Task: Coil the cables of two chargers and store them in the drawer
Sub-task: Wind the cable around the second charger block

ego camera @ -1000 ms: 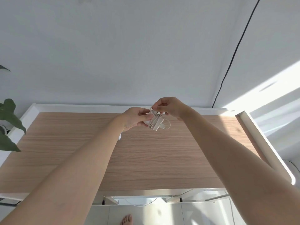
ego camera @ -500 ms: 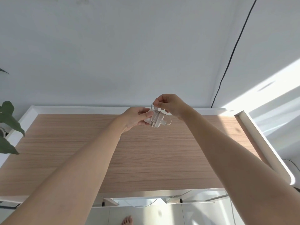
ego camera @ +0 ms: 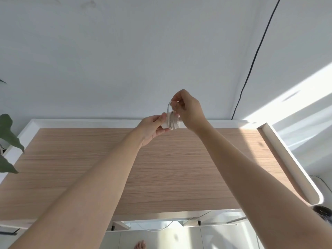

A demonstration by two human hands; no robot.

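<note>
A white charger (ego camera: 172,121) with its white cable wound around the block is held in the air above the far edge of the wooden desk (ego camera: 161,168). My left hand (ego camera: 152,128) pinches the charger block from the left. My right hand (ego camera: 187,109) is above and to the right, its fingers closed on a short loop of the cable that arcs up from the block. A second charger is not visible. An open drawer (ego camera: 206,219) shows partly under the desk's near edge.
The desk has a raised white rim (ego camera: 291,155) at the back and right. Green plant leaves (ego camera: 9,141) hang at the left edge. A black wire (ego camera: 255,56) runs down the wall. A bare foot (ego camera: 140,246) stands on the floor below.
Both hands have lifted the charger up and away toward the wall. The loose cable loop has shrunk as my right hand drew it over the block.
</note>
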